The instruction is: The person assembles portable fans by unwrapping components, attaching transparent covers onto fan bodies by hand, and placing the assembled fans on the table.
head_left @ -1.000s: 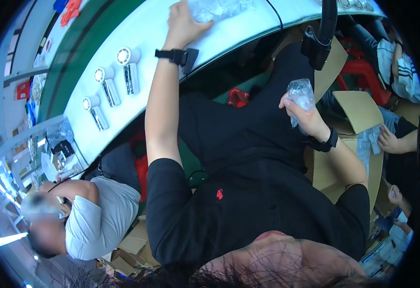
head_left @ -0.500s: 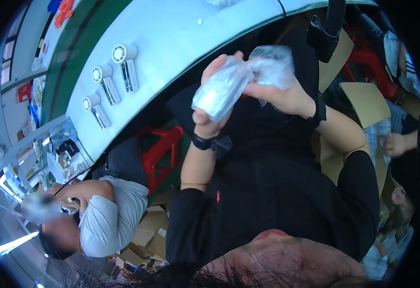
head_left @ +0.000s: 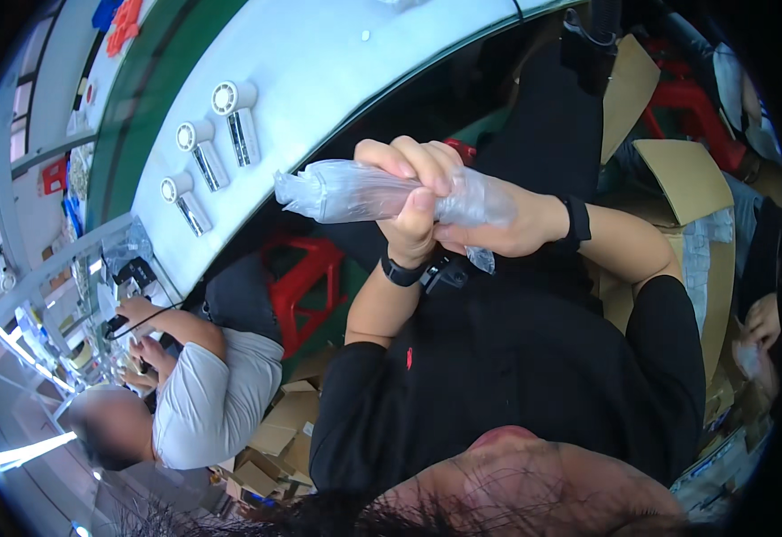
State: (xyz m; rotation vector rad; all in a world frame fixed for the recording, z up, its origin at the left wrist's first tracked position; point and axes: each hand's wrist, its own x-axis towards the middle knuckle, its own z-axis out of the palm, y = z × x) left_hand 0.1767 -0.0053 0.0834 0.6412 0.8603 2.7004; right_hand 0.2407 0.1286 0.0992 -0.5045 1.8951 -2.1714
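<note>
Both my hands hold a long bundle in translucent plastic wrap (head_left: 342,191) over my lap, just off the table's edge. My left hand (head_left: 413,174) has its fingers curled round the middle. My right hand (head_left: 503,228) grips the bundle's right end, its fingers partly covered by crinkled plastic. What lies inside the wrap cannot be made out. A loose flap of plastic hangs below my right hand. On the white table stretch three white handheld fans, lying in a row: the nearest to my hands (head_left: 241,134), a middle one (head_left: 208,166) and a far-left one (head_left: 190,213).
The white table (head_left: 310,72) curves across the upper left. An open cardboard box (head_left: 718,268) with plastic-wrapped items stands at my right. A red stool (head_left: 306,291) and a seated person in a white shirt (head_left: 221,385) are at left. Another person's hand (head_left: 762,320) shows at far right.
The bundle has turned to lie level, its free end pointing left toward the table. My left hand has closed round its middle. The co-worker at left has lifted their arms.
</note>
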